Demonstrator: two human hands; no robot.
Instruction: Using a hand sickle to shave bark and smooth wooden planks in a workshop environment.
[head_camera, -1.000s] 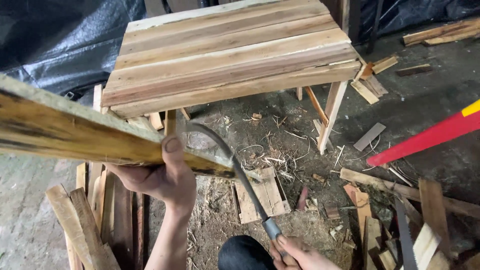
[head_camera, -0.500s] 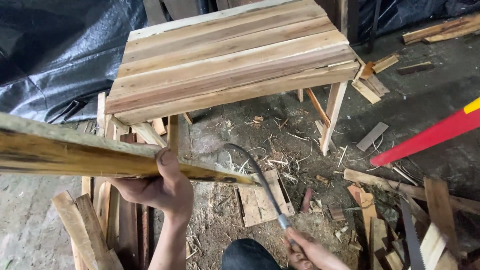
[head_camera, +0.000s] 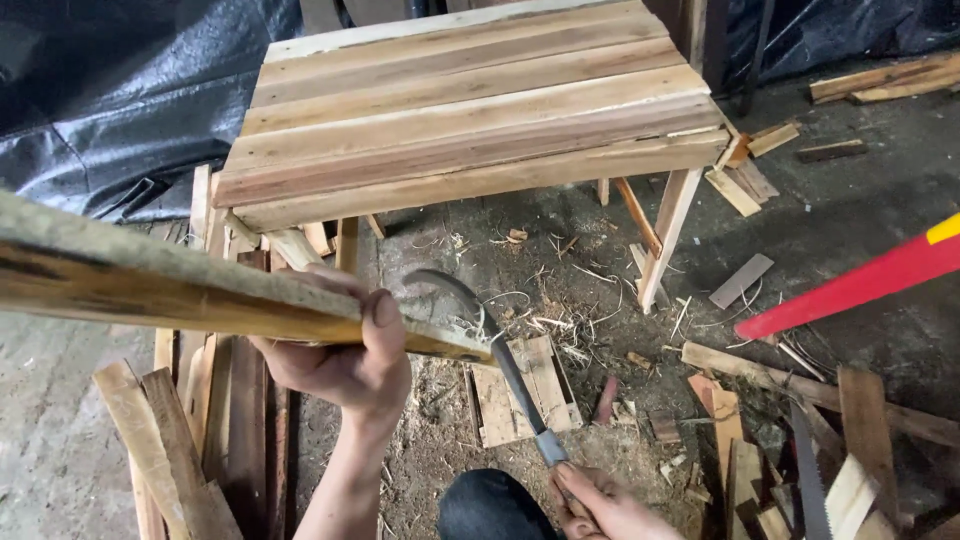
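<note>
Left hand clamps rough plank; right hand grips curved steel sickle (blade at plank's right end).

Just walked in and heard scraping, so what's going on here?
A person is working a long wooden plank with a curved-blade knife. The left hand grips the plank near its end, holding it off the ground, while the right hand holds the knife's handle, the hooked blade meeting the plank's edge. Shavings and wood offcuts litter the ground below, and a slatted wooden table stands just ahead.
</note>
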